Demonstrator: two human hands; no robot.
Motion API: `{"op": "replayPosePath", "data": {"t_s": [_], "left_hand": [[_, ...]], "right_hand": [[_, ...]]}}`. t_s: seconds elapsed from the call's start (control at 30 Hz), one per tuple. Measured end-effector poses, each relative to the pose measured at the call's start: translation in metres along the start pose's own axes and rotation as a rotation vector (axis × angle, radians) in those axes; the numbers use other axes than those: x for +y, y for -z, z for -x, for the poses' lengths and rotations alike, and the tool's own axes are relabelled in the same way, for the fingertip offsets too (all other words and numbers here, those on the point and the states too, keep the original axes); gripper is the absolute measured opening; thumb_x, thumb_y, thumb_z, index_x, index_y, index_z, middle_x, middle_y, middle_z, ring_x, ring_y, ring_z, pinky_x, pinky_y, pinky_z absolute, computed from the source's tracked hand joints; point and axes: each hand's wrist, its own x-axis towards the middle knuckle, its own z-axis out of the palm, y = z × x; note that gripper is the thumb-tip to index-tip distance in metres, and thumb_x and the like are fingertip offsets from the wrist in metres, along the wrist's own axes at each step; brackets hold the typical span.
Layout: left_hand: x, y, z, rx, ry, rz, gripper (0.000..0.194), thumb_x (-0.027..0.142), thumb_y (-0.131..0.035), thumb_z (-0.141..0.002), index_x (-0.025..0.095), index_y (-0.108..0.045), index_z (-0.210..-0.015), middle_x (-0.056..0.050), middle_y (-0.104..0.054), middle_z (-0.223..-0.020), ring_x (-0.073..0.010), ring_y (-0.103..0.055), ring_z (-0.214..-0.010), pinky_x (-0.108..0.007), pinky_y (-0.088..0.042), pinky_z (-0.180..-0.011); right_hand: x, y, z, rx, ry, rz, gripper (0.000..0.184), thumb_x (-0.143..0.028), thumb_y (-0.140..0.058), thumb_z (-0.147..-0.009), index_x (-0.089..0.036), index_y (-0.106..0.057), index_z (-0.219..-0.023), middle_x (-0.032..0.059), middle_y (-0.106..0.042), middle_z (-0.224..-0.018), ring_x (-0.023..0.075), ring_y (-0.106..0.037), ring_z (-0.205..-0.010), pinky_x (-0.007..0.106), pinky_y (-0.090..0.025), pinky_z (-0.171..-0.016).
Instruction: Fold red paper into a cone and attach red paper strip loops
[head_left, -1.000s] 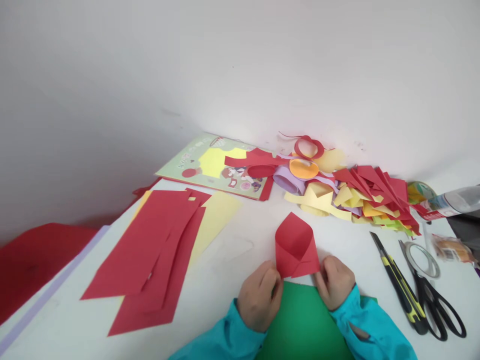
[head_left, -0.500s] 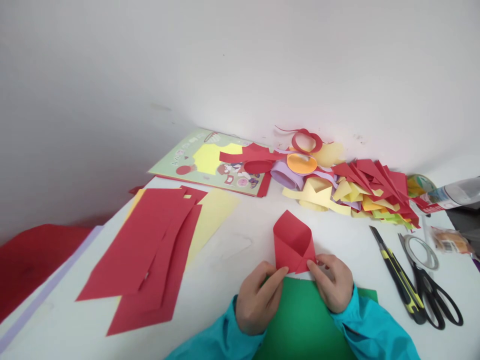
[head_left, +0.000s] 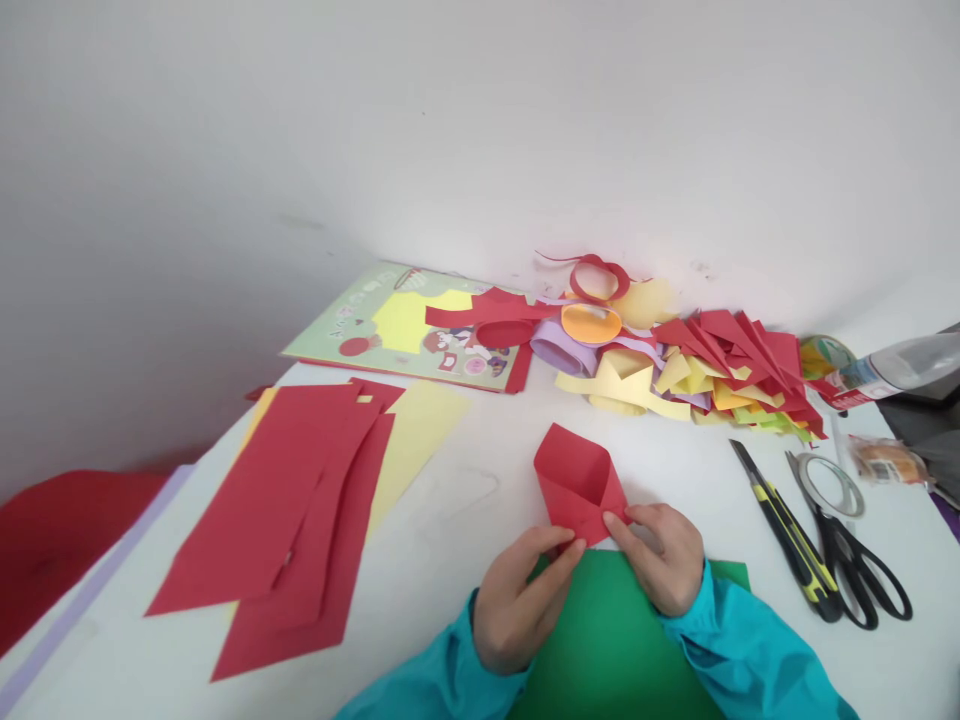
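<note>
Toward the table's (head_left: 457, 600) cut-off near edge, pinches a creased red paper pocket (head_left: 559, 470) with left fingers (head_left: 556, 574) and right fingers (head_left: 631, 546), hiding lower corners.

PASSAGE LEFT: bare white table (head_left: 465, 560) between red sheets (head_left: 270, 500) and folded red piece (head_left: 577, 480) | PASSAGE RIGHT: narrower lane, folded red piece to cutter (head_left: 787, 535) | BLOCKED RIGHT: cutter, scissors (head_left: 851, 560), tape roll (head_left: 806, 493) | BLOCKED FAR: booklet (head_left: 322, 335), paper rings (head_left: 562, 347), folded-paper heap (head_left: 739, 355), bottle (head_left: 900, 365) | LIMIT: wall (head_left: 450, 130) behind booklet and heap
</note>
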Motion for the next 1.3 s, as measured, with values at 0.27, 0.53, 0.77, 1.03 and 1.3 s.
{"op": "replayPosePath", "data": {"t_s": [0.27, 0.53, 0.77, 1.03, 1.3], "left_hand": [[0.001, 0.003, -0.005, -0.059, 0.016, 0.068, 0.022, 0.009, -0.047, -0.082, 0.017, -0.060, -0.097, -0.007, -0.058, -0.086, -0.0113, -0.058, -0.074, -0.019, -0.052, -0.063], [-0.007, -0.002, 0.002, -0.086, -0.008, 0.120, 0.031, 0.004, -0.048, -0.079, 0.017, -0.058, -0.104, -0.009, -0.056, -0.092, -0.0124, -0.056, -0.078, -0.022, -0.051, -0.065], [-0.010, -0.002, 0.002, -0.139, -0.064, 0.120, 0.029, 0.009, -0.046, -0.082, 0.017, -0.057, -0.107, -0.008, -0.051, -0.093, -0.0116, -0.052, -0.075, -0.023, -0.050, -0.062], [-0.010, 0.000, 0.001, -0.118, -0.068, 0.080, 0.028, 0.005, -0.048, -0.079, 0.016, -0.059, -0.102, -0.009, -0.051, -0.094, -0.0124, -0.051, -0.076, -0.025, -0.051, -0.063], [-0.012, 0.002, -0.002, -0.032, -0.032, 0.081, 0.030, 0.002, -0.051, -0.076, 0.018, -0.062, -0.099, -0.009, -0.055, -0.091, -0.0115, -0.054, -0.072, -0.023, -0.051, -0.060]], "right_hand": [[-0.005, 0.010, -0.016, 0.087, 0.094, -0.027, 0.020, -0.008, -0.061, -0.076, -0.018, -0.067, -0.093, 0.0063, -0.063, -0.074, 0.0156, -0.055, -0.067, 0.026, -0.045, -0.055], [-0.008, 0.017, -0.021, 0.141, 0.065, -0.093, 0.025, -0.009, -0.062, -0.074, -0.021, -0.065, -0.095, 0.0052, -0.062, -0.074, 0.0173, -0.056, -0.069, 0.030, -0.046, -0.055], [-0.008, 0.017, -0.020, 0.138, 0.067, -0.125, 0.024, -0.010, -0.064, -0.073, -0.021, -0.064, -0.095, 0.0055, -0.062, -0.078, 0.0176, -0.056, -0.073, 0.032, -0.046, -0.058], [-0.006, 0.016, -0.019, 0.104, 0.101, -0.124, 0.022, -0.018, -0.065, -0.075, -0.019, -0.064, -0.097, 0.0070, -0.062, -0.081, 0.0184, -0.056, -0.076, 0.033, -0.047, -0.061], [-0.004, 0.014, -0.013, 0.089, 0.088, -0.142, 0.031, -0.019, -0.067, -0.073, -0.018, -0.062, -0.103, 0.0086, -0.062, -0.084, 0.0197, -0.056, -0.079, 0.035, -0.048, -0.064]]}}
